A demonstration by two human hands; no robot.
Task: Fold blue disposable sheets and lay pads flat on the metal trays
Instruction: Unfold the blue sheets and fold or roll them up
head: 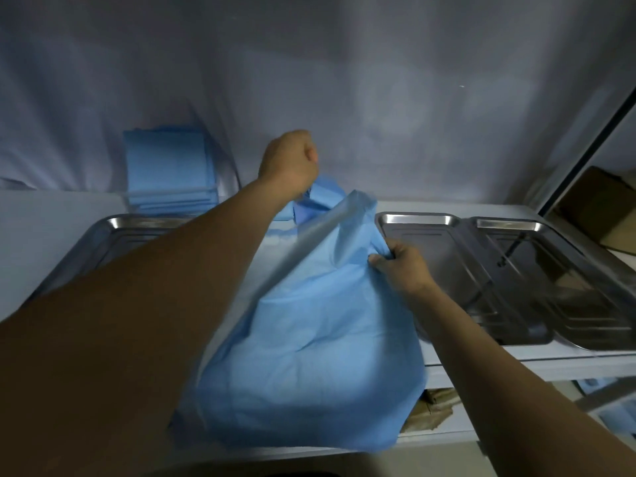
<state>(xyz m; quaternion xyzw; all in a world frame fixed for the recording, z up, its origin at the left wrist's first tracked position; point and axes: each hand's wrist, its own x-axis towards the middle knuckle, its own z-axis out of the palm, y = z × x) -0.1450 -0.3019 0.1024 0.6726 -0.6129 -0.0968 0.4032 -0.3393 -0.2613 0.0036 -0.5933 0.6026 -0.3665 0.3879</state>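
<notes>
Blue sheet (309,339) is held draped over the surface (51,215) between left tray (113,222) and middle tray (418,219), apparently to be folded | left hand (289,163) is fisted round its raised far end | right hand (401,266) is pinched on the side edge, likely for tension | folded stack (168,166) is set behind.

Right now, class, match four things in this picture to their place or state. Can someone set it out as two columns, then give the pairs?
Column one:
1 blue sheet
2 stack of folded blue sheets
3 left hand
4 far-right metal tray

Column two:
A at the back left
B raised, gripping cloth
C bare and shiny
D lifted, unfolded, crumpled

Pairs: 1-D, 2-A, 3-B, 4-C
</notes>
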